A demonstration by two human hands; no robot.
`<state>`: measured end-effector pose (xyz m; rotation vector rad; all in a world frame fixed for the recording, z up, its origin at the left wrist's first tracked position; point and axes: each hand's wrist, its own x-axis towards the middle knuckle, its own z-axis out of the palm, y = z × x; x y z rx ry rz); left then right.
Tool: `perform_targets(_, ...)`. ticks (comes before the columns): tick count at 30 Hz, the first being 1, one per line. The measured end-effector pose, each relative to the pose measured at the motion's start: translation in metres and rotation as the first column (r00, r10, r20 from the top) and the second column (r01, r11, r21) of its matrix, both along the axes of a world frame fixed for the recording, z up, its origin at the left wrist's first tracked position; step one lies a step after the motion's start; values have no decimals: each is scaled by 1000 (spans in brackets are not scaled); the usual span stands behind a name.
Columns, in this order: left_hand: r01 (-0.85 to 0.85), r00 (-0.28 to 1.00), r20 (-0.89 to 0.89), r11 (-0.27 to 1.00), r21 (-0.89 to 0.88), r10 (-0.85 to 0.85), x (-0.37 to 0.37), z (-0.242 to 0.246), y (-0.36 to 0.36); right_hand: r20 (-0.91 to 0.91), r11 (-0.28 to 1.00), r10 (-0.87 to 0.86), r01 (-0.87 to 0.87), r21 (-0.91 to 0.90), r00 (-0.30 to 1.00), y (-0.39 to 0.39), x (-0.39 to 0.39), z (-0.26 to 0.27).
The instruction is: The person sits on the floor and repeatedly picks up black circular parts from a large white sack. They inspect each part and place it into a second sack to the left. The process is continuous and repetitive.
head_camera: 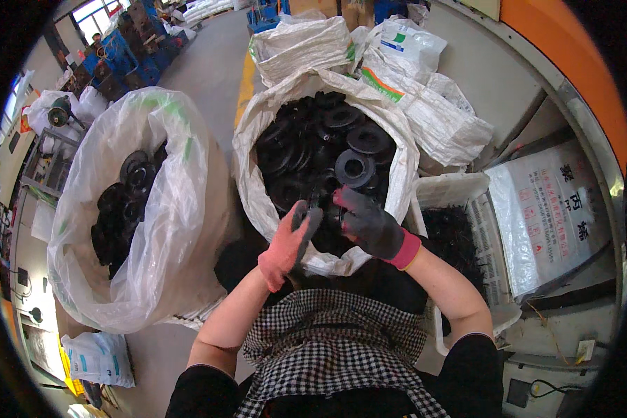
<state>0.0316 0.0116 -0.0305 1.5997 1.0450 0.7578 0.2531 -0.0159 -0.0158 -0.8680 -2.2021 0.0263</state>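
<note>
A white woven sack with a rolled-down rim stands before me, filled with black flanged plastic rings. Over its near side is my left hand, in a pink glove with dark-coated fingers. My right hand, gloved in dark grey with a pink cuff, faces it a short way to the right. Both hands have bent fingers pointing inward. Dark parts lie between and below the fingertips; black on black, I cannot tell whether either hand grips one.
On the left stands a sack with a clear plastic liner, holding more black parts. A white plastic crate with black scraps is at my right. Behind are folded woven sacks. A printed bag lies beside the crate.
</note>
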Motion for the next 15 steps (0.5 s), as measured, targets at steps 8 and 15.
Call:
perform_targets(8,-27,995,96,997,-76,35,9,1,-20,-98,990,-69,56,-133,993,-8,-2,-5)
perform_targets(15,331,907,-421,597,731,12,2,14,-2,-794,278,-513,-811,-514,327,4,20,-19)
